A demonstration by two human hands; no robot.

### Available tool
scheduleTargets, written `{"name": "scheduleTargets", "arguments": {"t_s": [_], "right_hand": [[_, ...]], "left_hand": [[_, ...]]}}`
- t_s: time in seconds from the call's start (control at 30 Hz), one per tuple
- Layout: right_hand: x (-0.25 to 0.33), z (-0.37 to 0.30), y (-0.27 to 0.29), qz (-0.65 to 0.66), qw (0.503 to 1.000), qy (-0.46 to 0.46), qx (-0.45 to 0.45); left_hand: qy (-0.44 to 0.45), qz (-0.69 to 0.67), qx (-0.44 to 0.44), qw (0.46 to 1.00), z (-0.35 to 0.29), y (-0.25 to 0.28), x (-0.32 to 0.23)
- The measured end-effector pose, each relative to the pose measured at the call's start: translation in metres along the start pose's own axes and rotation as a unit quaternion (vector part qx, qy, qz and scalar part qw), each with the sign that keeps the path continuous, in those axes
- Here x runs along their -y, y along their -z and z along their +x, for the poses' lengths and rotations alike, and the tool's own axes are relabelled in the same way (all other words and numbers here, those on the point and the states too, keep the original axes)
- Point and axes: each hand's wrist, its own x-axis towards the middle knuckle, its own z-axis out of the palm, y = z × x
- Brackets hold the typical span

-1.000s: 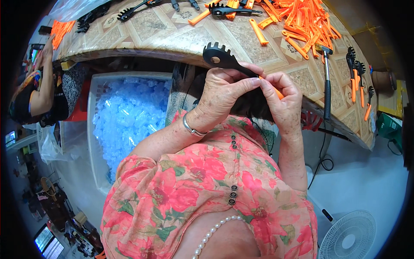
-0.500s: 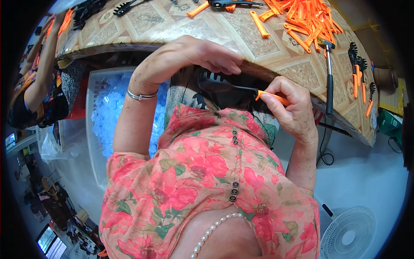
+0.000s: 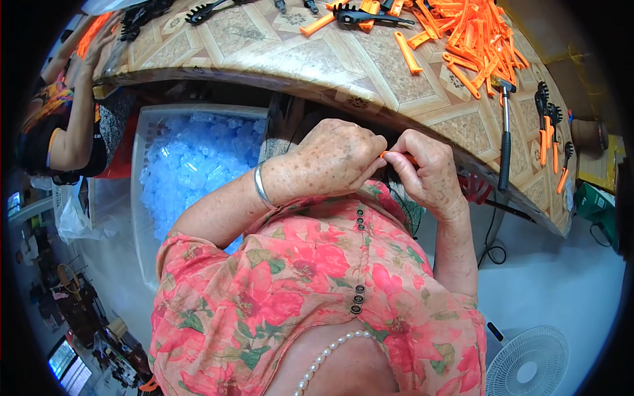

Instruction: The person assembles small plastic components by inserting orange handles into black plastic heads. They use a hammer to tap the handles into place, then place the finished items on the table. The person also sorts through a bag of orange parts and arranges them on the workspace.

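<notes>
In front of my chest, just below the table edge, both hands meet. My right hand (image 3: 428, 173) pinches an orange handle (image 3: 408, 158), of which only small bits show between the fingers. My left hand (image 3: 338, 153), a bracelet on its wrist, is closed in a fist against the handle's end. The black toothed pasta server seen on that handle a moment earlier is now hidden behind my left hand, which appears wrapped round it.
On the patterned table (image 3: 304, 66) lie a heap of orange handles (image 3: 479, 39), a hammer (image 3: 505, 132) and several black-and-orange utensils (image 3: 545, 125). A white crate (image 3: 140, 191) of clear bluish plastic pieces (image 3: 198, 165) stands at left. Another person's arm (image 3: 76, 125) is far left; a fan (image 3: 526, 371) is lower right.
My left hand has come down from above the pasta server, moved right and closed by the orange handle. The right hand keeps its pinch on the handle, shifting slightly left.
</notes>
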Motion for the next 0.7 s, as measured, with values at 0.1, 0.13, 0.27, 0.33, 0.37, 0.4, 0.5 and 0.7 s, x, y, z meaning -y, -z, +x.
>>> {"name": "scheduleTargets", "arguments": {"t_s": [0.1, 0.13, 0.27, 0.33, 0.37, 0.4, 0.5, 0.7], "right_hand": [[0.002, 0.004, -0.005, -0.008, 1.000, 0.002, -0.014], [0.002, 0.004, -0.006, -0.012, 1.000, 0.003, -0.016], [0.007, 0.011, 0.000, -0.034, 0.999, -0.011, 0.040], [0.006, 0.014, 0.002, -0.057, 0.997, -0.005, 0.055], [0.006, 0.016, 0.003, -0.050, 0.997, 0.000, 0.052], [0.006, 0.017, 0.004, -0.042, 0.998, 0.006, 0.048], [0.006, 0.017, 0.007, -0.049, 0.997, 0.051, 0.042], [0.029, 0.007, 0.015, -0.131, 0.969, 0.209, 0.022]], "left_hand": [[-0.004, 0.027, -0.020, 0.999, -0.002, 0.001, 0.002], [-0.007, 0.036, -0.028, 0.999, -0.003, 0.001, 0.003], [-0.014, 0.076, -0.015, 0.997, -0.008, 0.003, 0.004], [-0.011, 0.076, -0.039, 0.996, -0.009, 0.000, 0.006], [-0.012, 0.076, -0.051, 0.996, -0.009, -0.001, 0.006], [0.001, 0.067, -0.045, 0.997, -0.009, 0.000, 0.005], [0.027, -0.005, 0.013, 1.000, -0.009, 0.008, 0.004], [0.120, -0.590, 0.259, 0.755, -0.011, 0.042, 0.023]]}}
